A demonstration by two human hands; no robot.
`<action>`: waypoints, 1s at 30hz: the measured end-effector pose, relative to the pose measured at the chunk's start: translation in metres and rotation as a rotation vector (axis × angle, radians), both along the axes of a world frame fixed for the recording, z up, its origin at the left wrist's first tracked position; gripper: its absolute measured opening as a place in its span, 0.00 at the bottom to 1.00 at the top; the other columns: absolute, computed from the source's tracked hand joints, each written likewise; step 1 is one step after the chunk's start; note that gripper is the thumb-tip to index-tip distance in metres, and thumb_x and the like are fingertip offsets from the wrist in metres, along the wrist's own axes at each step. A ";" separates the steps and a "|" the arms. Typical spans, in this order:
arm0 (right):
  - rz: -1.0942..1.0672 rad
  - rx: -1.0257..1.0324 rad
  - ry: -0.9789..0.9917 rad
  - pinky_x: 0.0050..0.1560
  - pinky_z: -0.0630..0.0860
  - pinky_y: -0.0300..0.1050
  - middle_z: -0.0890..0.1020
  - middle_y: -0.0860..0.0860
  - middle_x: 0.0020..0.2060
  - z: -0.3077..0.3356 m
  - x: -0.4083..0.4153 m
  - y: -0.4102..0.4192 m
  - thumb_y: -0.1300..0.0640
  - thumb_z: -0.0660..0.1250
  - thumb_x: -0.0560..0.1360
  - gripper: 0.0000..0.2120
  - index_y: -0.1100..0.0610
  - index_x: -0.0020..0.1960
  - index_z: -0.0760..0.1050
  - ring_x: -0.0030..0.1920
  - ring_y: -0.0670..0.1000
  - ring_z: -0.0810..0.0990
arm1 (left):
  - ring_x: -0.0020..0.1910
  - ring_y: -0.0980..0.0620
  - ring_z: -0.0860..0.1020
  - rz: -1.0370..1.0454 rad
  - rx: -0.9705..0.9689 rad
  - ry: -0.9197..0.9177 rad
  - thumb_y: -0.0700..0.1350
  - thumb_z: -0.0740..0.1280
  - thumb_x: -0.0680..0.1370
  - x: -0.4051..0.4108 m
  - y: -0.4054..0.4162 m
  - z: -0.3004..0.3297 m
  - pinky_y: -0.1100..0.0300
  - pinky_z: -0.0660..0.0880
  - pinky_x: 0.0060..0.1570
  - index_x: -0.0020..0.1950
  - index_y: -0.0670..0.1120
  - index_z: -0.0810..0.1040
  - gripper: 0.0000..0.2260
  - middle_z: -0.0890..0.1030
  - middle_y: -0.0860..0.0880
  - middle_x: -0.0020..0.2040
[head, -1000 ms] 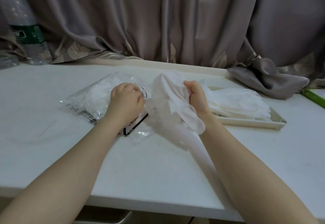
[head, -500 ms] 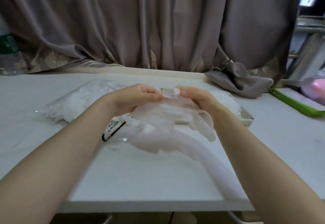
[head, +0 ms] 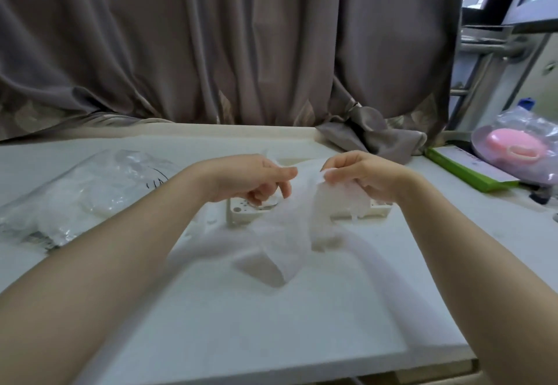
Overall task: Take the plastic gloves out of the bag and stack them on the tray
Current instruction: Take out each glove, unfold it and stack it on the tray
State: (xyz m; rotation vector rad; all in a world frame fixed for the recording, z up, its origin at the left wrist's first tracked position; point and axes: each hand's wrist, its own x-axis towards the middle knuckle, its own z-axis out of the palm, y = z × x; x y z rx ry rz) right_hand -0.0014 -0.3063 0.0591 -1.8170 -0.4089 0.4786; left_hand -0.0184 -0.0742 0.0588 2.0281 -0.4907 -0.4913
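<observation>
Above the tray (head: 241, 217), left hand (head: 250, 177) and right hand (head: 365, 174) each pinch the plastic glove (head: 290, 233) by its top edge, fingers curled.

A white tabletop (head: 271, 324) carries everything. Left of the left fingers (head: 271, 185), a clear bag (head: 75, 197) of white gloves lies flat on it. Just beyond and below both sets of fingers sits a pale tray (head: 238, 214), its near corner showing small holes; the rest is hidden behind the hands and film. Right of the right fingers (head: 335, 174), a green-edged flat box (head: 462, 170) lies near the far right edge, and a clear bag with something pink inside (head: 519, 146) rests partly over it. A bunched curtain end (head: 371, 134) spills onto the back edge.
</observation>
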 end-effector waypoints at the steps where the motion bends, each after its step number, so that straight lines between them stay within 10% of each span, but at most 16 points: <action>1: -0.007 0.007 0.009 0.30 0.74 0.37 0.78 0.51 0.30 0.002 0.006 -0.005 0.65 0.64 0.73 0.03 0.62 0.40 0.74 0.29 0.47 0.77 | 0.32 0.52 0.67 -0.031 0.011 0.020 0.60 0.60 0.75 0.005 -0.007 0.000 0.59 0.69 0.40 0.41 0.44 0.81 0.20 0.68 0.52 0.29; 5: 0.011 0.037 0.001 0.31 0.75 0.37 0.79 0.53 0.34 0.008 0.022 -0.013 0.63 0.69 0.69 0.02 0.58 0.40 0.77 0.31 0.48 0.78 | 0.48 0.57 0.78 -0.062 0.028 -0.055 0.57 0.65 0.73 0.019 -0.036 0.000 0.59 0.74 0.55 0.46 0.48 0.80 0.14 0.80 0.57 0.43; 11: -0.075 0.163 -0.002 0.26 0.72 0.36 0.75 0.51 0.28 0.008 0.042 -0.024 0.62 0.63 0.74 0.07 0.57 0.37 0.73 0.26 0.47 0.75 | 0.47 0.48 0.81 -0.105 -0.088 0.095 0.36 0.67 0.75 0.039 -0.046 -0.014 0.53 0.74 0.60 0.42 0.45 0.70 0.08 0.80 0.50 0.35; 16: -0.008 0.243 0.068 0.27 0.74 0.36 0.77 0.51 0.28 0.005 0.052 -0.018 0.62 0.61 0.74 0.06 0.58 0.39 0.72 0.27 0.47 0.76 | 0.37 0.53 0.71 -0.054 -0.177 0.087 0.45 0.64 0.78 0.054 -0.052 -0.022 0.58 0.71 0.45 0.60 0.44 0.73 0.12 0.71 0.48 0.39; 21: 0.085 0.283 0.088 0.30 0.77 0.40 0.80 0.53 0.31 0.004 0.058 -0.005 0.63 0.66 0.70 0.02 0.59 0.39 0.76 0.29 0.49 0.80 | 0.52 0.53 0.80 -0.099 -0.205 0.041 0.46 0.70 0.73 0.062 -0.058 -0.017 0.62 0.73 0.56 0.55 0.44 0.79 0.12 0.82 0.49 0.51; 30: -0.123 -0.131 0.037 0.27 0.73 0.36 0.79 0.50 0.30 0.002 0.079 -0.037 0.60 0.66 0.75 0.05 0.58 0.41 0.76 0.26 0.46 0.77 | 0.32 0.55 0.73 0.121 -0.198 -0.026 0.47 0.68 0.75 0.080 -0.013 -0.011 0.68 0.72 0.32 0.37 0.45 0.71 0.11 0.74 0.51 0.33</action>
